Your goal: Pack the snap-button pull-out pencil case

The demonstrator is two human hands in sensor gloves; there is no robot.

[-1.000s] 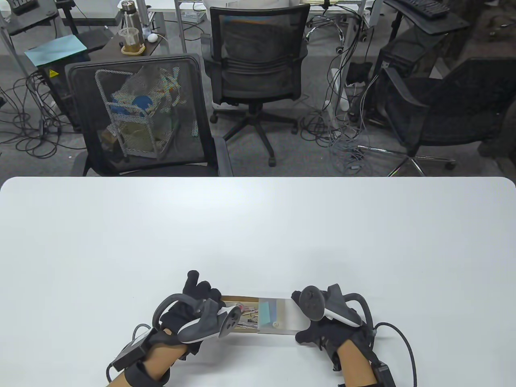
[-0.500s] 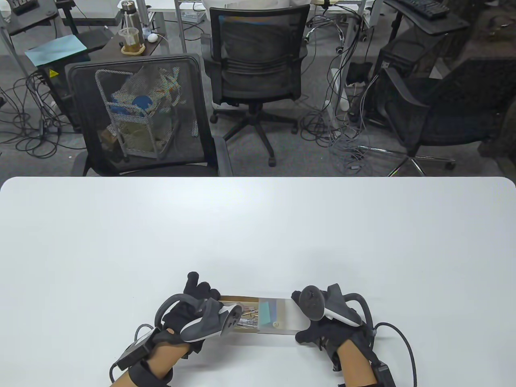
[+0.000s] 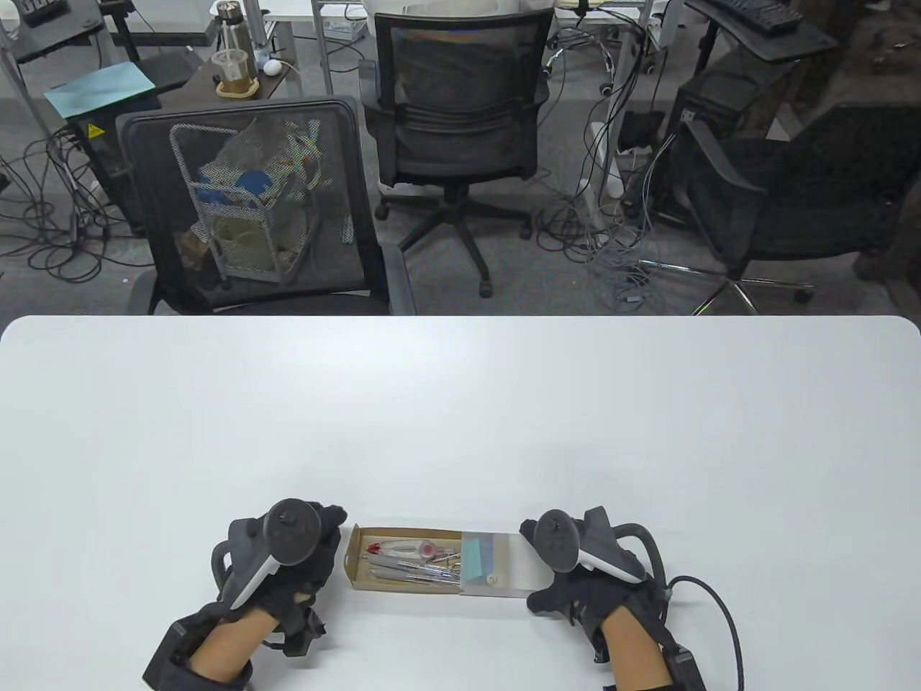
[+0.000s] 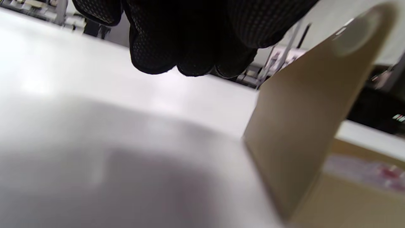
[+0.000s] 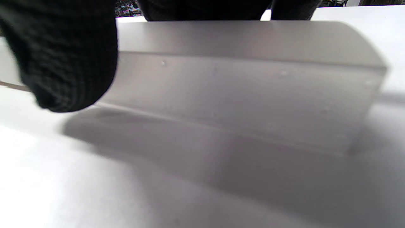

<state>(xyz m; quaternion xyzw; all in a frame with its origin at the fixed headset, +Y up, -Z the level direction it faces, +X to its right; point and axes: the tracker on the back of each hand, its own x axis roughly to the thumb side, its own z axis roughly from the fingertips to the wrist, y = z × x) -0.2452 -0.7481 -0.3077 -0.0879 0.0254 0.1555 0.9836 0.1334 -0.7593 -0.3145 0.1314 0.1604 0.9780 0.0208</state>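
The pencil case lies near the table's front edge. Its brown cardboard drawer (image 3: 360, 576) is pulled out to the left of the frosted sleeve (image 3: 504, 565), with its end flap (image 4: 303, 126) standing up. Several pens (image 3: 414, 565) lie in the drawer. A white snap button (image 3: 492, 579) sits on the sleeve. My right hand (image 3: 536, 568) grips the sleeve's right end, thumb (image 5: 63, 57) on its near side. My left hand (image 3: 327, 536) rests on the table just left of the drawer, holding nothing; its fingers (image 4: 190, 47) hang beside the flap.
The white table (image 3: 460, 417) stretches far beyond the case. Black mesh office chairs (image 3: 252, 209) stand behind its far edge, with cables on the floor.
My left hand has let go of the drawer and moved left off it, uncovering the pens and the raised end flap. The right hand and the sleeve have stayed put.
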